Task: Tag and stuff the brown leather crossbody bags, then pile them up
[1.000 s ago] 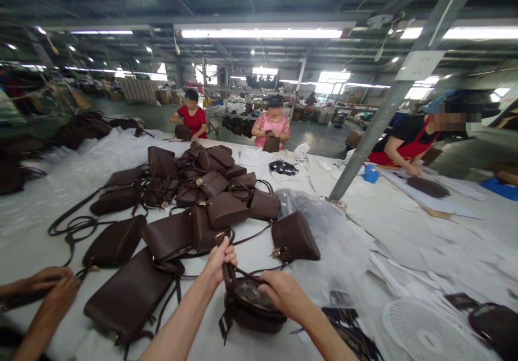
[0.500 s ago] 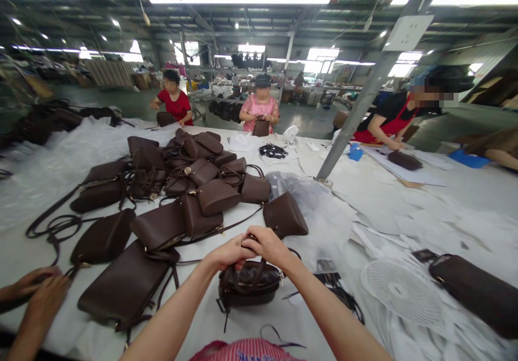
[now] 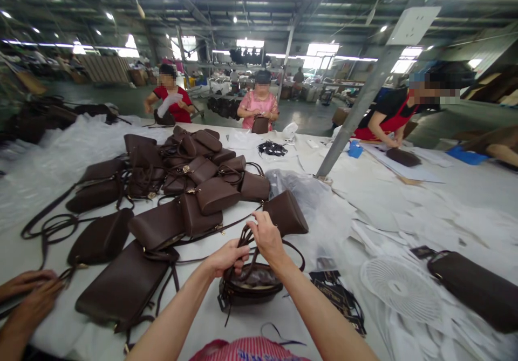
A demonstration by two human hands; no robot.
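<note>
In front of me on the table stands a small dark brown handbag (image 3: 254, 296), its top open and a pale lining edge showing. My left hand (image 3: 230, 257) is closed round its gathered strap (image 3: 245, 236) just above the bag's left end. Higher up, my right hand (image 3: 266, 236) pinches the looped top of that strap between thumb and fingers. A bag handle arches below my right hand. Just beyond it another brown bag (image 3: 286, 212) lies tipped over. Black printed tags (image 3: 338, 296) with cords lie right of the handbag.
A heap of brown bags (image 3: 202, 169) covers the table's left side. At lower left, another person's hands (image 3: 36, 293) hold a strap. A white fan (image 3: 399, 288) and a dark bag (image 3: 471, 288) lie right. A metal post (image 3: 356, 102) rises behind; co-workers sit beyond.
My hands, close together over the bag before, have parted: the right has risen with the strap loop, the left has dropped slightly. The bag's mouth shows wider. The co-worker at back left now holds white material.
</note>
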